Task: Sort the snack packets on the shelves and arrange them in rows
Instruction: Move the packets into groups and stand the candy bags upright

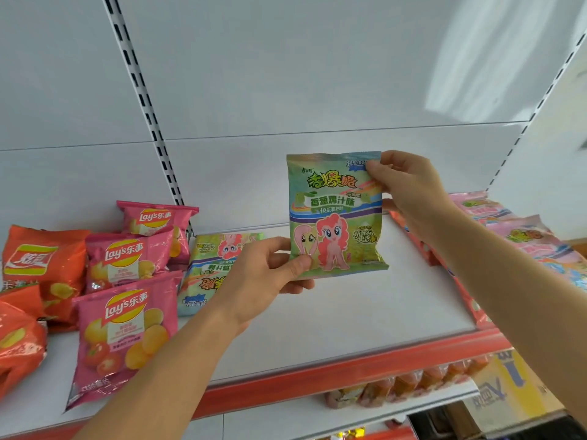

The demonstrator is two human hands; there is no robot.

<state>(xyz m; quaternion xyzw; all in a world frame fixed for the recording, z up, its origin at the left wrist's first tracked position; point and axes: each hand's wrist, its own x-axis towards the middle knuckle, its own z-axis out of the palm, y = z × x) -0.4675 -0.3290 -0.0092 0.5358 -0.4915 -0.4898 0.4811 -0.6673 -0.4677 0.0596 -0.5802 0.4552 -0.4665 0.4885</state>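
**Head view — green packet held up over the bare middle of the shelf**

Nearest, the red shelf edge (349,373), with orange packets (409,384) lined up on the tier below. Above it the left hand (263,277) pinches the bottom-left corner of the green pony packet (336,214), thumb on the front; the right hand (409,188) pinches its top-right corner. Held upright, face to the camera, clear of the shelf — likely to read the flavour before choosing its row.

Left of the hands, pink Lay's packets (127,328) run front to back in one file, orange-red packets (41,265) beside them. A matching green packet (216,268) lies flat just behind the left hand, print upside down; probably the start of that row. Pink pony packets (521,236) are piled at the right end.

White shelf board (333,319), white back panel (286,90) with slotted uprights (149,112). A carton (508,392) sits low right.
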